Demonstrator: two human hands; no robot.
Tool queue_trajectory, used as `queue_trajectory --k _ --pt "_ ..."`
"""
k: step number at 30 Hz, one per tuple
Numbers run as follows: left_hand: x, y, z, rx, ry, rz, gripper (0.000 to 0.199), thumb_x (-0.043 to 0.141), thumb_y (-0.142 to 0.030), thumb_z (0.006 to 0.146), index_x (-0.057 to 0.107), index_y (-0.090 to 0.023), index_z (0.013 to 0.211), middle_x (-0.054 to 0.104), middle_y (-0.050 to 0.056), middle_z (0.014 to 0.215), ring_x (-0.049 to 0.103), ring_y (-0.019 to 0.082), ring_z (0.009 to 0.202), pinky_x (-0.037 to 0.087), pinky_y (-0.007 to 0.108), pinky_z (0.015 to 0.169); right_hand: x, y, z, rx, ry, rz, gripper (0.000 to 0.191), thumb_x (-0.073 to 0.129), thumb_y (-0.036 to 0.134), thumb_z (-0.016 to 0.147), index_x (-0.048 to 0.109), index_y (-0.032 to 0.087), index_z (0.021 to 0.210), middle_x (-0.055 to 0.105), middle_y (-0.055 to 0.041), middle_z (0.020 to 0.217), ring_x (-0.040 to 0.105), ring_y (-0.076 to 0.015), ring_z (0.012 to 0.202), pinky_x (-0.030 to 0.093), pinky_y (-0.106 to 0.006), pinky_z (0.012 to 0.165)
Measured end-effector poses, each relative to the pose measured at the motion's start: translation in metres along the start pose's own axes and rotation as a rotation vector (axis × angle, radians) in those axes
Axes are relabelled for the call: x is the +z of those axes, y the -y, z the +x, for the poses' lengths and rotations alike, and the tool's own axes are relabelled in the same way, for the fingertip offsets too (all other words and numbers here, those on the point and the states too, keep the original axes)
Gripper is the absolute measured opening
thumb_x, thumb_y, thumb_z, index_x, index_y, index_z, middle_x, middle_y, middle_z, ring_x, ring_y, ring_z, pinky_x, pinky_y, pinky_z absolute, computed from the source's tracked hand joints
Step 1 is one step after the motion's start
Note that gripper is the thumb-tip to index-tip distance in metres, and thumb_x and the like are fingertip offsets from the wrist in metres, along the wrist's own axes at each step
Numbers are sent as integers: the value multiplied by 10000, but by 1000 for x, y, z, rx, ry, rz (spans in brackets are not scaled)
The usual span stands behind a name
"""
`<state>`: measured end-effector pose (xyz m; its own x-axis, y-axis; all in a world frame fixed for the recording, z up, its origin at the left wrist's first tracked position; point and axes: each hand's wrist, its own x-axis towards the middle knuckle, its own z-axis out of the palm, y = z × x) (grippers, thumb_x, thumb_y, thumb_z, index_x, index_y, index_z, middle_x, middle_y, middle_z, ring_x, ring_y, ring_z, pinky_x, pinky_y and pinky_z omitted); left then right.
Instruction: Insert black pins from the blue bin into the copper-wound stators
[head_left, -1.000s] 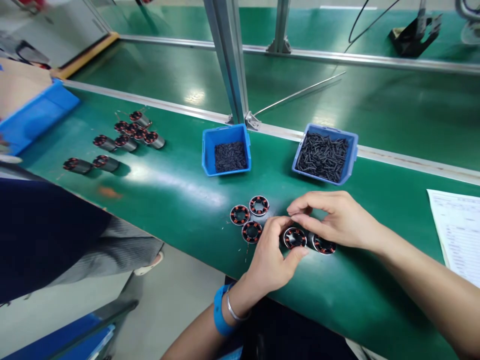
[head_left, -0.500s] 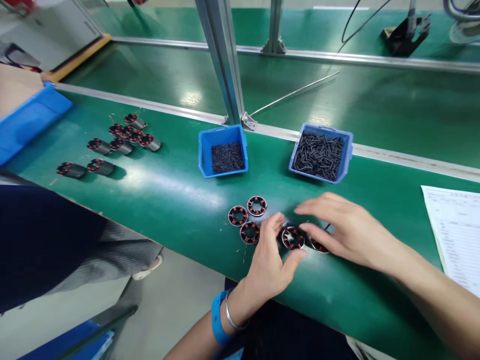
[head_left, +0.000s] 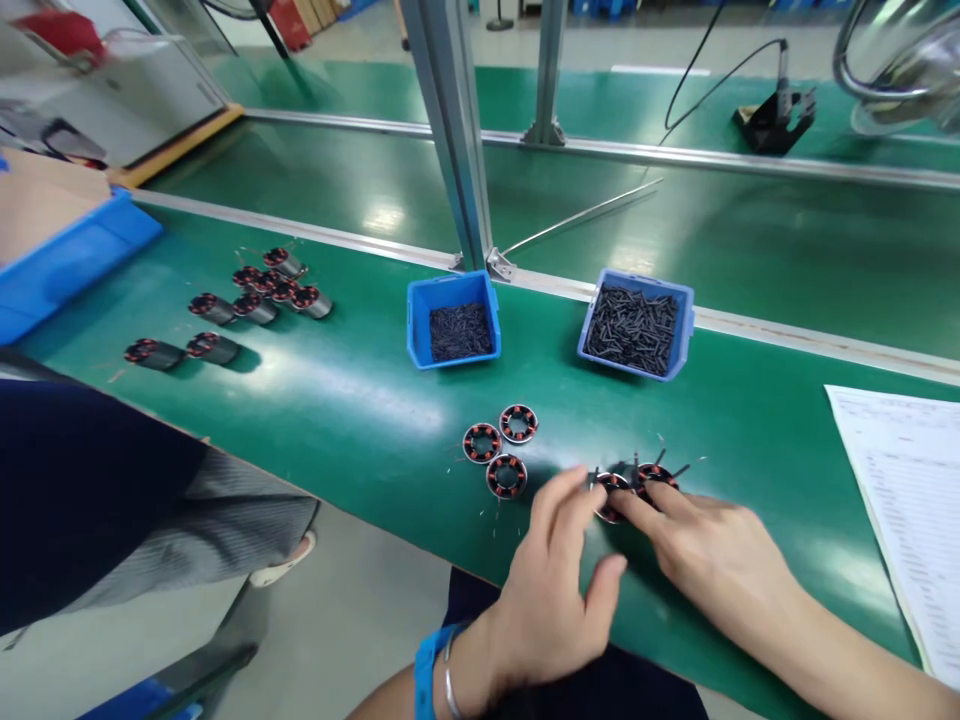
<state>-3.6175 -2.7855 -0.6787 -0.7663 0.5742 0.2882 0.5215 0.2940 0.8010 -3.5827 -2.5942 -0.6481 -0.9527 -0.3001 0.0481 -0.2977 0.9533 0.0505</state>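
Two motor stators with copper windings sit side by side in front of me, the left stator [head_left: 611,486] and the right stator [head_left: 661,472]. Short dark sleeves stick up around them. My right hand [head_left: 705,545] reaches over both, palm down, its digits apart, one touching the left stator and another on the right one. My left hand [head_left: 551,590] is just left of them, fingers stretched and thumb spread, with nothing in it. Three more stators [head_left: 507,477] form a small cluster to the left, some with thin wires.
Behind stand a blue bin [head_left: 416,330] and a paler blue bin [head_left: 681,345] holding dark sleeves. Several stators [head_left: 214,347] stand at the left, beyond a person's dark clothing [head_left: 90,490]. A printed sheet [head_left: 900,480] lies right. A metal post [head_left: 454,130] rises behind the bins.
My right hand has come down onto the two stators. The left stator has shifted right, closer to the other. My left hand has drawn back from it, and the camera view has tilted up slightly.
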Motion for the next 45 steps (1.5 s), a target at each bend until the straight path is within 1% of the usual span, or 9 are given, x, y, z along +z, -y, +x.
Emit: queue_trajectory --k 4,9,14,20,28,34,37,42,45 --pt "-34 4 -7 229 -353 9 406 595 -6 742 566 -166 1114 557 92 1119 615 214 1085 579 341 921 -49 -36 24 -53 -239 -13 388 415 143 851 702 291 1065 724 -49 848 601 -189 488 357 -315 394" --pt "-44 43 -13 63 -496 153 384 617 -58 742 569 -139 1114 549 120 1131 569 236 1083 535 411 933 -83 -108 189 283 -45 -134 295 630 304 849 745 268 1117 704 -106 807 658 -319 762 474 -380 600" --pt "-38 56 -17 -156 -455 130 529 590 -232 774 480 -125 1281 403 194 1353 410 342 1296 388 563 1065 -30 -154 367 263 45 -57 357 641 246 872 695 187 1221 697 -91 1102 611 -302 1114 464 -391 887" --pt "-39 50 -2 -341 -362 98 770 614 -531 797 349 -152 1412 297 202 1463 328 387 1381 346 599 1105 28 -164 436 214 116 12 373 640 175 848 677 96 1211 673 -135 1220 617 -272 1126 469 -332 906" --pt "-53 56 15 -339 -140 139 782 678 -186 680 349 -151 1388 424 174 1372 438 309 1312 425 500 1097 -58 -86 267 63 128 -41 232 593 242 857 749 107 963 731 -81 824 680 -233 854 416 -338 718" --pt "-82 50 12 -162 -171 369 656 564 -53 716 457 -173 1352 502 130 1401 365 323 1387 331 550 1144 -4 16 142 140 282 395 385 601 529 837 624 166 963 719 -88 841 680 -250 740 427 -328 608" --pt "-71 23 1 -65 -330 368 429 583 -69 784 569 -206 1191 602 89 1221 496 267 1262 431 461 1075 17 16 127 309 192 509 326 645 411 779 574 170 987 695 -49 806 652 -221 714 429 -320 642" --pt "-23 8 -5 -253 110 94 573 582 -237 866 406 -119 1398 468 190 1416 512 276 1290 535 418 1018 19 1 76 464 172 703 355 655 469 767 626 184 978 664 -30 800 606 -196 704 443 -330 667" --pt "0 24 11 -295 79 142 597 564 -276 883 389 -60 1411 408 234 1464 388 336 1397 385 548 1152 21 3 55 459 162 824 332 618 470 810 691 216 1009 630 -30 810 580 -185 718 449 -338 680"
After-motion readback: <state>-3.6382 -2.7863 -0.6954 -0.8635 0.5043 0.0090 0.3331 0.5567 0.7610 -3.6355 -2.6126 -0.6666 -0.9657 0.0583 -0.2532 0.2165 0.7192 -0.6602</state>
